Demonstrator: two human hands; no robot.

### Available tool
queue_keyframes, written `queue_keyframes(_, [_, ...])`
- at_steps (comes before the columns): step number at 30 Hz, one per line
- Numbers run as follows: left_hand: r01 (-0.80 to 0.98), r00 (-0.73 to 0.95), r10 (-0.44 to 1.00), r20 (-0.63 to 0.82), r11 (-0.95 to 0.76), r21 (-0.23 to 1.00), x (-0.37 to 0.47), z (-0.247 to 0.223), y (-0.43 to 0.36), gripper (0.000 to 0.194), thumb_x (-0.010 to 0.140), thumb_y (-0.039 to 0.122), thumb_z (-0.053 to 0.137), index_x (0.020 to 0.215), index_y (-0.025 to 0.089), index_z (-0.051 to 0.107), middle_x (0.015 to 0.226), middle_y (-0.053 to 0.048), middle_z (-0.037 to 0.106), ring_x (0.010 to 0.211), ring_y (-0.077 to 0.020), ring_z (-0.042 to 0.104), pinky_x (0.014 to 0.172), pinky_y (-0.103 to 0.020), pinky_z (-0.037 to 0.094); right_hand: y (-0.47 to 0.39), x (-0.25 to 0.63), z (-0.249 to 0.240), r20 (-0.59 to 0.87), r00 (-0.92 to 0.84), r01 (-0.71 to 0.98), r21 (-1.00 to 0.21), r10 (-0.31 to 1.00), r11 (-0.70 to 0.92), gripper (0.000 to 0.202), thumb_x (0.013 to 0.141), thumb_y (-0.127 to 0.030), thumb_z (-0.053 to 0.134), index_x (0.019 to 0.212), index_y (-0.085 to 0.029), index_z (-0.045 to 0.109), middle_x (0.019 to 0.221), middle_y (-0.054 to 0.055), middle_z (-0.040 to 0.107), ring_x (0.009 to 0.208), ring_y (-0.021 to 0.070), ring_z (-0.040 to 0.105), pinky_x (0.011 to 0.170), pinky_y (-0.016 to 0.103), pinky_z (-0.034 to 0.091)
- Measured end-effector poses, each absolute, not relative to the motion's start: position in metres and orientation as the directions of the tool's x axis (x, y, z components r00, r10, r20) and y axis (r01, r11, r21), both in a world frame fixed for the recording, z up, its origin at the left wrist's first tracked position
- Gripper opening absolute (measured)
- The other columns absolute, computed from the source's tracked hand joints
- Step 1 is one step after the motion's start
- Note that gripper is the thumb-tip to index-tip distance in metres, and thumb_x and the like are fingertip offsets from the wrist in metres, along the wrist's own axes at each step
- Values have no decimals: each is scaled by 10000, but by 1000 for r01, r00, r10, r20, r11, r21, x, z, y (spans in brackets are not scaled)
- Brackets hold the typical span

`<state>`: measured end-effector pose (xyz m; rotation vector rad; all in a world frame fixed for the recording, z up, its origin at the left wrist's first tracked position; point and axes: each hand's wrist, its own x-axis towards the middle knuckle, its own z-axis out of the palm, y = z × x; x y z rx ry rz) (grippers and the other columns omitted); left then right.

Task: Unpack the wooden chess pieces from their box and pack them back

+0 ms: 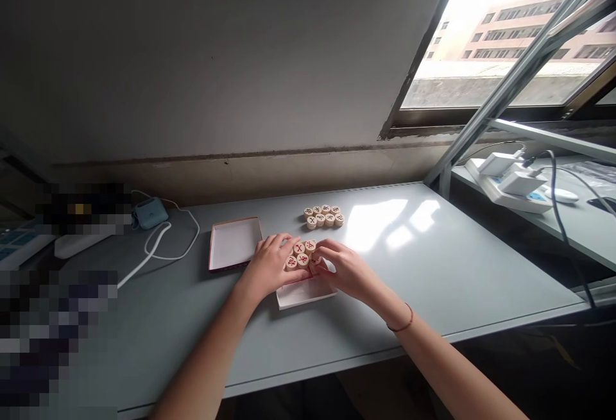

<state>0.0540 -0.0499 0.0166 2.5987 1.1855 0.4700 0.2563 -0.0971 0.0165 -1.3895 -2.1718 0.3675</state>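
Note:
Several round wooden Chinese chess pieces with red characters (302, 260) stand in stacks between my two hands. My left hand (276, 261) wraps round their left and near sides, thumb stretched along the front. At the right end, the bent fingers of my right hand (339, 265) grip the stacks and partly hide a piece. Just in front, a shallow white box half (307, 293) lies open under the hands. Whether the pieces rest on its far part is hidden. Another box half with a red edge (235, 242) lies open to the left, close to my left hand.
More stacked pieces with dark characters (324, 216) stand in two rows behind my hands. A white cable (153, 247) and a light-blue case (149, 213) are at the left. Beyond the metal frame post (514, 80), a power strip with chargers (513, 183) sits on the right-hand table.

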Motion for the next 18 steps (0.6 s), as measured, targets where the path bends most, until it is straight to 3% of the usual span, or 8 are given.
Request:
queue_keyframes(6, [680, 630, 766, 130, -624, 385, 57, 8, -48, 571, 828, 442, 643, 1329, 220, 480, 1207, -84, 596, 1107, -262, 544, 949, -394, 446, -95, 254, 14, 285, -323, 790, -443, 902, 423, 124, 835, -119, 551, 883, -211, 617, 959, 56, 614, 760, 156, 582, 661, 281, 469])
queue_keyframes(12, [679, 631, 767, 117, -619, 396, 62, 11, -43, 504, 849, 360, 634, 1308, 203, 499, 1189, -94, 598, 1101, -268, 544, 945, -397, 456, -76, 267, 22, 314, -268, 754, -521, 911, 401, 98, 857, -291, 585, 909, -214, 616, 969, 60, 617, 635, 123, 551, 618, 274, 462])
queue_keyframes(15, [690, 620, 776, 120, -611, 389, 65, 10, -39, 499, 847, 361, 634, 1302, 204, 504, 1182, -97, 600, 1100, -275, 545, 942, -411, 458, -47, 268, 33, 286, -149, 824, -494, 947, 279, 153, 892, -309, 522, 934, -204, 625, 982, 65, 629, 628, 124, 568, 633, 271, 453])
queue_keyframes(18, [691, 613, 775, 156, -621, 371, 68, 8, -36, 486, 854, 414, 611, 1290, 219, 516, 1169, -102, 608, 1099, -286, 552, 935, -439, 460, -12, 259, 41, 187, -54, 919, -374, 981, 122, 234, 895, -332, 496, 1042, -211, 632, 1068, 83, 639, 780, 179, 623, 653, 268, 441])
